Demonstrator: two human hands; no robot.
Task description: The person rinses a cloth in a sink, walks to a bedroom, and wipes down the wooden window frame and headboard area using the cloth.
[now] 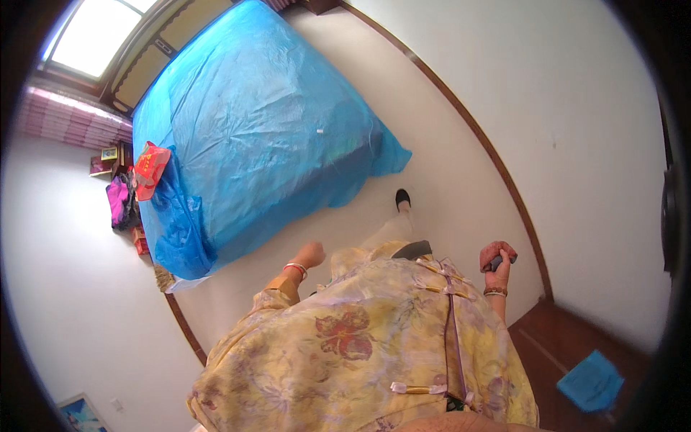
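On the right, my right hand (499,275) is closed around a folded reddish-brown cloth (490,252). A small dark grey item (495,263), too indistinct to name, shows at its fingers. My left hand (310,255) hangs with curled fingers near the foot of the bed, and I see nothing in it. The bed is draped in a thin blue plastic sheet (259,129), which falls over its near edge. A small white piece (320,131) rests on the sheet. Bunched blue plastic (181,232) and a red bag (151,170) lie along the bed's left side.
Pale floor (356,221) runs around the bed, with my black shoe (402,197) on it. A brown baseboard (480,129) follows the right wall. Low on the right, a blue item (591,382) lies on a dark red-brown surface (540,335). Picture frames (109,154) stand at the far left.
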